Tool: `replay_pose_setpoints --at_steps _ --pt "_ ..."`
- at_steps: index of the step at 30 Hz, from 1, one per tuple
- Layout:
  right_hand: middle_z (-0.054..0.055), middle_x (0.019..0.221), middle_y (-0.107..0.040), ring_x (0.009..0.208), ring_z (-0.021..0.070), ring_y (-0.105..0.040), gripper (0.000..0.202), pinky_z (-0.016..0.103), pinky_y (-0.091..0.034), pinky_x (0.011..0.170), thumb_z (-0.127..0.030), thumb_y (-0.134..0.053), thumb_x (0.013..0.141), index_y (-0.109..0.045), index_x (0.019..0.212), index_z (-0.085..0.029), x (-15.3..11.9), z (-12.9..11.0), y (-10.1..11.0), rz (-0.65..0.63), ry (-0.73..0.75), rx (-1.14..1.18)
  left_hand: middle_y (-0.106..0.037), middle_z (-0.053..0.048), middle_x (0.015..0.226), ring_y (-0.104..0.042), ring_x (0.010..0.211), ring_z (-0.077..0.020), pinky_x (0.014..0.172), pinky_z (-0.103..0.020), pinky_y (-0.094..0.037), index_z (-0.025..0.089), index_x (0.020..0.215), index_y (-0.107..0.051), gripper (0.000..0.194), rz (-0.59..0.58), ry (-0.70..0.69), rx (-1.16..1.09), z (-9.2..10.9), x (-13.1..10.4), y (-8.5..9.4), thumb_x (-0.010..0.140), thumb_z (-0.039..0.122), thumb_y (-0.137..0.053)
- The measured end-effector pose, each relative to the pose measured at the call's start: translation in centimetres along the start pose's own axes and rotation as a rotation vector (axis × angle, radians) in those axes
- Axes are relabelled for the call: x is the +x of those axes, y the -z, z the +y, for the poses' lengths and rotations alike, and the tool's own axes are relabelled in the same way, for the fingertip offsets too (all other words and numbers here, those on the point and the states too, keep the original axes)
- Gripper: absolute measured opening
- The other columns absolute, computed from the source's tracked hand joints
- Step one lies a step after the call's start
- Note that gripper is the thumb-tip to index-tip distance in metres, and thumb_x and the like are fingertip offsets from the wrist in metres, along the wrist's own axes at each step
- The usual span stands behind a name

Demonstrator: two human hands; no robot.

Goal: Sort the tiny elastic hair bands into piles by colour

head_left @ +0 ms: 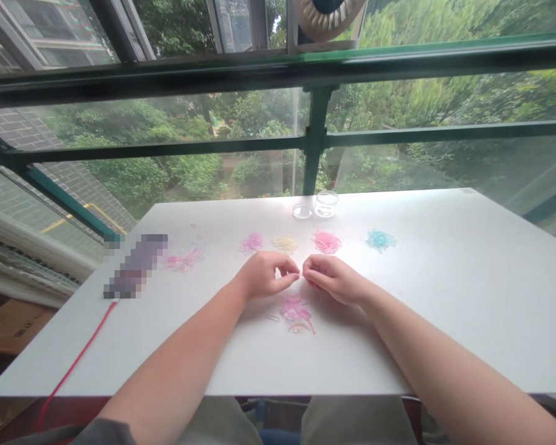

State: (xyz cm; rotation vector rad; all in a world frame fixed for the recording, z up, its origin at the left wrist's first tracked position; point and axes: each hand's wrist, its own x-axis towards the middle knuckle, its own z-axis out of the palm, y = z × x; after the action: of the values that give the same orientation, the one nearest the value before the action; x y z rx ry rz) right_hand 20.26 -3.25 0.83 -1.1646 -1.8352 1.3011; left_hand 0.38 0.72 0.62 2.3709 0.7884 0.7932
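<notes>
White table (445, 290): 5 sorted band piles (327, 241)

Beyond the grips on the white desk (445, 296) stand two clear jars (327, 204), while a red cable (76, 358) trails off far left.
</notes>
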Motion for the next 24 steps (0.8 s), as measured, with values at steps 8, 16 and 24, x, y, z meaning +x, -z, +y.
replay_pose_setpoints --at_steps 8,16,24 --pt "-0.001 0.068 -0.054 0.056 0.0102 -0.051 0.013 0.024 -0.042 0.053 -0.025 -0.048 0.085 -0.057 0.088 -0.016 0.13 0.62 0.25 0.017 0.040 0.085 -0.068 0.000 0.069 -0.057 0.059 -0.0085 0.054 -0.019 -0.043 0.016 0.074 -0.066 0.008 0.019 0.064 -0.037 0.34 0.06 0.00 0.074 0.020 -0.059" --pt "0.000 0.067 -0.055 0.058 0.0107 -0.049 0.011 0.025 -0.041 0.055 -0.025 -0.060 0.078 -0.059 0.082 -0.015 0.04 0.64 0.20 0.068 0.137 -0.036 -0.067 0.000 0.066 -0.056 0.058 -0.0081 0.052 -0.019 -0.041 0.016 0.073 -0.066 0.008 0.005 0.082 -0.054 0.28 0.05 -0.01 0.074 0.022 -0.060" --pt "-0.002 0.061 -0.051 0.053 0.0099 -0.045 0.010 0.024 -0.037 0.052 -0.025 -0.056 0.080 -0.056 0.076 -0.016 0.07 0.58 0.14 0.080 0.124 -0.060 -0.065 0.000 0.066 -0.055 0.059 -0.0086 0.055 -0.020 -0.041 0.016 0.072 -0.065 0.008 -0.033 0.096 -0.082 0.26 0.04 -0.14 0.073 0.021 -0.059"
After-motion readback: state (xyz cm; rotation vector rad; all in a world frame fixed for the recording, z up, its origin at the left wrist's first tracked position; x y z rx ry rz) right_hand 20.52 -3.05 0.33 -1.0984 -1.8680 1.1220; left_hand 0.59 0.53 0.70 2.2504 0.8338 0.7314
